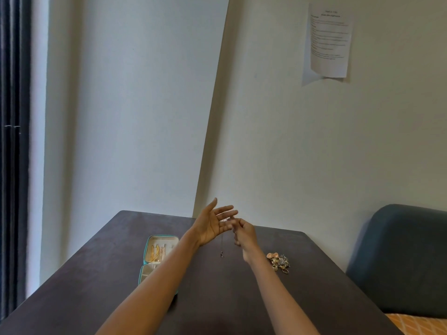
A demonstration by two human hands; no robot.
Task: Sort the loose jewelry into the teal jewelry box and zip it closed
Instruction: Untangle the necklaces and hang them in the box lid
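The right hand [243, 232] has its fingers [235, 223] pinched on a thin necklace chain [222, 240], which hangs down to a small pendant [222, 255] above the dark bench [96, 274]. The left hand [212, 224] is spread, palm up, fingers released, just beside the chain. The teal jewelry box [157, 257] lies unzipped at left, partly behind the left forearm; the loose jewelry [278, 261] sits piled at right.
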